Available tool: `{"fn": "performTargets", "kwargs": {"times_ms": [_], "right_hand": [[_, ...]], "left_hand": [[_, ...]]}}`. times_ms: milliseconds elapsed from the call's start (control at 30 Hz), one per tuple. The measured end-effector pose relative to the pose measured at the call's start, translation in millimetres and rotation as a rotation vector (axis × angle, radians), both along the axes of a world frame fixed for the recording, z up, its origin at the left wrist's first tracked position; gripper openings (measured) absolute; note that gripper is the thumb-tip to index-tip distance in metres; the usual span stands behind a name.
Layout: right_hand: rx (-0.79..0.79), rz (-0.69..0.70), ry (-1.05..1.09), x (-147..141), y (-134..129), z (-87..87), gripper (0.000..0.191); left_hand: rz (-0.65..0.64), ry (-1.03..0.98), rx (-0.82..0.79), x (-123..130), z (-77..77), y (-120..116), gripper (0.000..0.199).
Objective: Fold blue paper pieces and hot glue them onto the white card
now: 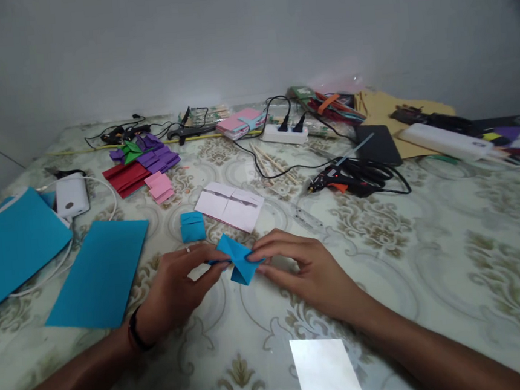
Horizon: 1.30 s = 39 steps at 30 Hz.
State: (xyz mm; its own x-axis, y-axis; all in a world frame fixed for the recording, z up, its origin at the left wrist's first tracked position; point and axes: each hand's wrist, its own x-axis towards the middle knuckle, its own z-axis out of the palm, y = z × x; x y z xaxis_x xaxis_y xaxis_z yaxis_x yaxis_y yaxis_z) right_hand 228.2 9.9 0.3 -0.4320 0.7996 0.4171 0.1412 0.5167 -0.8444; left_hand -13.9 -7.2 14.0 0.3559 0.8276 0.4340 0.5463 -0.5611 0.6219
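Note:
A small folded piece of blue paper (240, 258) is held just above the table between both hands. My left hand (179, 281) pinches its left corner between thumb and fingers. On the opposite side, my right hand (300, 264) grips the right corner the same way. Creases cross the middle of the paper, and its upper and lower flaps stand out. Behind the left fingers lies another small folded blue piece (192, 227). A white folded paper (230, 206) with dark slits sits just beyond the hands.
Blue sheets (100, 272) and a white power bank (71, 195) lie at left. Red (126, 177), purple and pink (160, 186) folded papers are behind. A glue gun (343, 178), a power strip (284, 133) and cables stand at the back right. A white square (325, 368) lies near the front edge.

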Motion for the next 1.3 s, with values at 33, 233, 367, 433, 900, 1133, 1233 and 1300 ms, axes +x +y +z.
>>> {"fn": "performTargets", "kwargs": {"times_ms": [33, 233, 367, 433, 900, 1133, 1233, 1300], "right_hand": [[0.01, 0.001, 0.003, 0.1, 0.1, 0.0, 0.015], [0.079, 0.016, -0.011, 1.0, 0.2, 1.1, 0.018], [0.111, 0.022, -0.007, 0.7, -1.0, 2.0, 0.019], [0.131, 0.021, 0.002, 0.3, -1.5, 2.5, 0.02], [0.201, -0.03, -0.012, -1.0, -6.9, 3.9, 0.025], [0.169, 0.008, -0.061, -1.8, -7.5, 4.4, 0.016], [0.175, 0.017, -0.072, -2.1, -6.6, 2.0, 0.018], [0.185, 0.024, -0.075, -2.5, -6.3, 0.4, 0.019]], "left_hand": [[-0.005, 0.005, 0.001, 0.0, 0.2, -0.1, 0.01], [-0.039, 0.013, -0.015, -1.2, -2.7, -1.5, 0.007], [-0.024, 0.029, -0.048, -1.5, -4.2, -3.0, 0.008], [0.002, 0.033, -0.053, -1.2, -3.6, -3.8, 0.009], [0.155, -0.023, -0.187, 2.3, -0.9, -6.9, 0.026], [0.099, -0.038, -0.327, 2.9, -4.6, -5.7, 0.038], [0.059, -0.038, -0.36, 2.2, -7.1, -4.3, 0.045], [0.028, -0.057, -0.385, 2.3, -7.0, -3.0, 0.037]]}}
